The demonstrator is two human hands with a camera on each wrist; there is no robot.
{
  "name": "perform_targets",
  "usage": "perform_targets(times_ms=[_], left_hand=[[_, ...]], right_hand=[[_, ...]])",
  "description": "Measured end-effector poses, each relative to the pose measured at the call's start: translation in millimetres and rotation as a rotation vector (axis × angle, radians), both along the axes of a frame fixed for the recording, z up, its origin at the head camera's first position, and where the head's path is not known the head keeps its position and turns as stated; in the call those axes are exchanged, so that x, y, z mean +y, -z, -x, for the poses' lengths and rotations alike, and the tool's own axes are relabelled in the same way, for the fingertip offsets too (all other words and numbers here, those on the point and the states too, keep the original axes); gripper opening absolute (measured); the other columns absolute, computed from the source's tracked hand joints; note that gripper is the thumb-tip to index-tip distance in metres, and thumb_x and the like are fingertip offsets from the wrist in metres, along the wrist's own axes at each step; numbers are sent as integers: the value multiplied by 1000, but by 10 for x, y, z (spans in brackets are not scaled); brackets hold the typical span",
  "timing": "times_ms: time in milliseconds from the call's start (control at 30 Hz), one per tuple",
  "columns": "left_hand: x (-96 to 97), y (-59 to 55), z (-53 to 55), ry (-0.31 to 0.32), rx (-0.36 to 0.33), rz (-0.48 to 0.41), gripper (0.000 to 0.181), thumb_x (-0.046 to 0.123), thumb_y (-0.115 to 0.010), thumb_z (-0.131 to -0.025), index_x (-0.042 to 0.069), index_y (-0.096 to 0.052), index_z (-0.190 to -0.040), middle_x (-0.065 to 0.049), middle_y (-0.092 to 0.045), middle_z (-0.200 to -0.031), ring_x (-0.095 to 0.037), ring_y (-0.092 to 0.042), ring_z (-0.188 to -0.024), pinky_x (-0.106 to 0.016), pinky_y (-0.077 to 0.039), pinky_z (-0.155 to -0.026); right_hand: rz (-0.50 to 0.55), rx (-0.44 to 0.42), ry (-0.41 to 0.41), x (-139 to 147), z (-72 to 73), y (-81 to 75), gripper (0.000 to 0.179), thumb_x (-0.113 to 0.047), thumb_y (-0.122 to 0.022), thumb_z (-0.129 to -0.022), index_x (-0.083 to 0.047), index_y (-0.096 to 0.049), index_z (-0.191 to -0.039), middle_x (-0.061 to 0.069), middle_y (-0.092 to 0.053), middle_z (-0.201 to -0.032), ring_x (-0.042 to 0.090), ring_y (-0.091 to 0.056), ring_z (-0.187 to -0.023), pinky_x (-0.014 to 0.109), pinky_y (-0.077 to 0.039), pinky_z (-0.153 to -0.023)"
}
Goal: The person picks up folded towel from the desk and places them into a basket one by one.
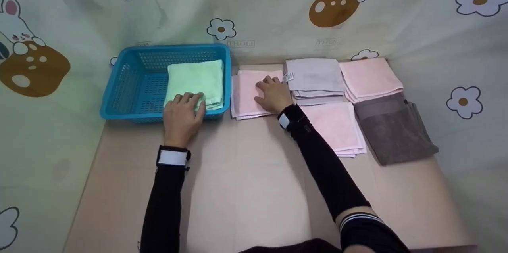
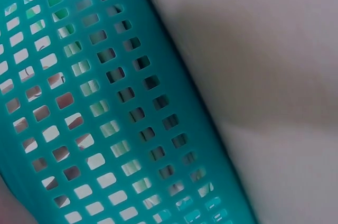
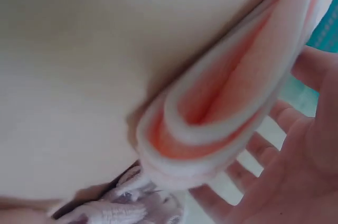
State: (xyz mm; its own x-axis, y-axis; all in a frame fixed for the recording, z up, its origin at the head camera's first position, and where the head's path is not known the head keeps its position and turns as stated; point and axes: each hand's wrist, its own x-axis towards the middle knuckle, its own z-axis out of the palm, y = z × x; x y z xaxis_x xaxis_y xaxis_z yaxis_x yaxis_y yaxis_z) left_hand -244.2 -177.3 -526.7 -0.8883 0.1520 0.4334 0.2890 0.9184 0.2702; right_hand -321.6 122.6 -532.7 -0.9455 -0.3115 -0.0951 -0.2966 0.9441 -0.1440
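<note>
Left hand (image 1: 183,120): rests over the near rim of the blue plastic basket (image 1: 178,58), with loose fingers on the near edge of the green towel (image 1: 194,80) and the thumb set apart; barely pokes into a corner of the left wrist view, so not much help there
Right hand (image 1: 274,96): fans out palm-down on the near pink towel (image 1: 248,94); shows nicely spread fingers in the right wrist view too
Green towel: lies folded inside the basket, over in the right half
Near pink towel: lies folded on the surface (image 1: 246,181), just right of the basket; shows chunky rounded layers up close
Lilac-grey towel (image 1: 315,76): sits folded next along, with a little white tag on the left edge
Other pinks: count two, the back pink towel (image 1: 371,78) right of the lilac-grey and the front pink towel (image 1: 333,126) on the near side of it
Brown-grey towel (image 1: 397,130): lies folded at the far right, right of the front pink
Backdrop (image 1: 274,15): pale, printed with flowers and bunnies, pretty cute tbh
</note>
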Motion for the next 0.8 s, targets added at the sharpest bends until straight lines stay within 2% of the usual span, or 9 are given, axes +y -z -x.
perform_targets(times_ms=[100,267,400,500,633,800], left_hand=[[-15,-1,-17,-5,-11,0,41,42,-48,-107,17,-71,-130,-11,-72,-118,-35,-63,-110,-55,-51,-89],[-18,-3,-42,-6,-22,-3,42,42,-48,-107,17,-71,-131,-11,-71,-119,-35,-63,-110,-55,-51,-88],[-16,-10,-38,-5,-9,1,41,41,-49,-107,17,-71,-130,-11,-72,-119,-35,-63,-109,-55,-52,-87],[-16,-12,-23,-9,8,7,38,38,-51,-106,17,-72,-129,-11,-72,-117,-35,-64,-107,-55,-52,-85],[-6,-16,-5,-6,10,9,37,38,-51,-106,18,-72,-129,-11,-73,-116,-35,-64,-106,-53,-52,-84],[18,-27,-12,-6,-21,0,41,40,-48,-106,17,-70,-133,-10,-72,-121,-34,-64,-110,-54,-52,-87]], right_hand=[[-41,21,-17,-28,-200,24,56,-52,-55,-102,-19,-55,-147,13,-53,-148,35,-49,-135,60,-44,-108],[-96,36,-56,-20,-615,22,57,-56,-53,-102,-20,-56,-146,13,-53,-149,36,-51,-133,59,-47,-104],[-121,25,-71,17,-931,2,59,-57,-54,-102,-20,-55,-147,13,-53,-148,37,-51,-133,60,-47,-103],[-123,29,-77,34,-1117,-11,59,-57,-55,-101,-19,-56,-146,14,-54,-146,38,-51,-132,61,-47,-101],[-145,60,-86,48,-1273,-25,58,-58,-56,-101,-18,-58,-143,15,-57,-143,38,-54,-127,59,-51,-95],[-137,78,-85,78,-1306,-25,57,-58,-59,-99,-19,-61,-141,13,-59,-139,37,-56,-123,57,-51,-92]])
